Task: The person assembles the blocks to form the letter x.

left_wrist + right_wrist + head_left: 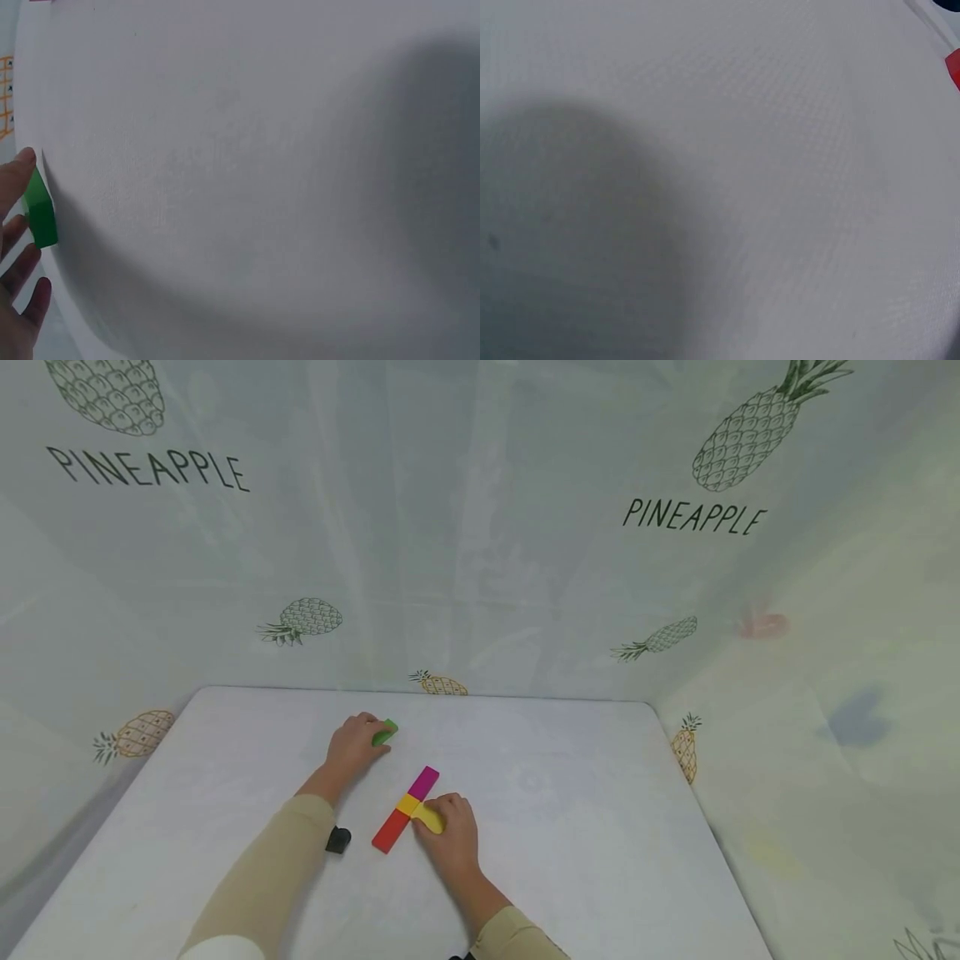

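Note:
My left hand (354,750) pinches a green block (384,733) between thumb and fingers, toward the far side of the white table. In the left wrist view the same green block (40,214) shows at the left edge, partly covered by the fingers. Nearer to me, my right hand (456,839) grips a pale yellow block (431,818) by its sides. That block's end is right at a slanted row made of a magenta block (424,782), a small yellow block (407,804) and a red block (391,832). The right wrist view catches only a red corner.
A white table (570,827) lies under both hands, its far edge against a hanging cloth (480,527) printed with pineapples. A small black object (338,840) sticks out beside my left sleeve (266,868). The row of blocks lies between my hands.

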The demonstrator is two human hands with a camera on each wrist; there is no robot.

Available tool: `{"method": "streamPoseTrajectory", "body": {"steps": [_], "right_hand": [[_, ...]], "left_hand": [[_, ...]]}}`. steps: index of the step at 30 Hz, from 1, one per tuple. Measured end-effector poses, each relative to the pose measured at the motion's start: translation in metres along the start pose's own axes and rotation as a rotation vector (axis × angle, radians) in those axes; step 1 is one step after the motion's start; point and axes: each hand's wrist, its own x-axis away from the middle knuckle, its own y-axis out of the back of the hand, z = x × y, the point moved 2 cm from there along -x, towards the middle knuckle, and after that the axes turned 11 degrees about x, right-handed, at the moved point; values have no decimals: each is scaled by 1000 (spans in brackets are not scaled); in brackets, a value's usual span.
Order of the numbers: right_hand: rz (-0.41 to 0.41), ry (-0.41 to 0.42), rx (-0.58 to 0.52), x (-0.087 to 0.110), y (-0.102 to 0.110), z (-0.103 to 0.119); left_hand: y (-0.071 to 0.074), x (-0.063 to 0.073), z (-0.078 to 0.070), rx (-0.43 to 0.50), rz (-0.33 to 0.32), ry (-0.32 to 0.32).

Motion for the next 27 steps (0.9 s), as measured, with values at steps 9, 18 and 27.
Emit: {"method": "streamPoseTrajectory", "body": {"steps": [9,18,27], "right_hand": [[12,-5,-36,0,2,0],[18,-12,-24,0,3,3],[16,-10,-4,-1,3,2]], "left_hand": [[6,-10,-2,-59,70,-39],[15,-11,-11,-143,129,-78],[14,-8,-13,-77,121,-57]]}}
